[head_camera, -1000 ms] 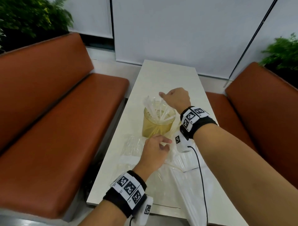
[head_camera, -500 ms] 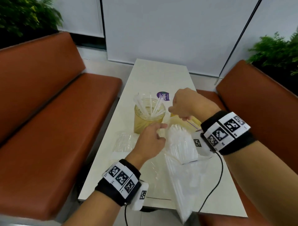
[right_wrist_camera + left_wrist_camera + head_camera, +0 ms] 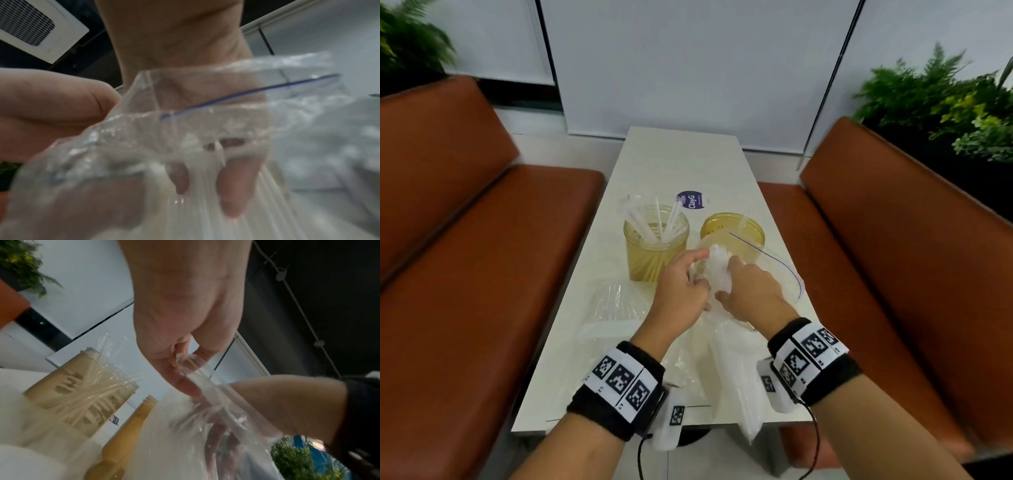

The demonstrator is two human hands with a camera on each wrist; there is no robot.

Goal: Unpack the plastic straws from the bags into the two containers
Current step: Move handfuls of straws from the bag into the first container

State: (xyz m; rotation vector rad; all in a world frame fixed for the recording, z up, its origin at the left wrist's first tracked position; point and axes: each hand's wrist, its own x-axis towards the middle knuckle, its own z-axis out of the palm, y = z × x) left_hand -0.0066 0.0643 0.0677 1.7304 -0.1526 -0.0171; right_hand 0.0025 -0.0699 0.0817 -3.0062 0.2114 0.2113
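Two amber jars stand mid-table: the left jar (image 3: 655,255) (image 3: 82,394) holds several clear straws, the right jar (image 3: 732,230) (image 3: 131,426) shows one. In front of them a clear zip bag (image 3: 774,270) (image 3: 246,94) with a blue line is open and full of white straws (image 3: 717,270) (image 3: 277,203). My left hand (image 3: 681,284) (image 3: 185,363) pinches the bag's left rim. My right hand (image 3: 750,291) reaches into the mouth, and its fingers (image 3: 232,186) curl round the straw bundle, seen through the plastic.
An empty clear bag (image 3: 616,301) lies flat on the white table (image 3: 681,161) to the left. Another bag (image 3: 739,383) hangs over the near edge. A purple round label (image 3: 691,200) sits behind the jars. Brown benches (image 3: 482,257) flank the table on both sides.
My right hand has drawn back from above the jars and gone into the bag's mouth. My left hand has risen to pinch the bag's rim. The view has swung right.
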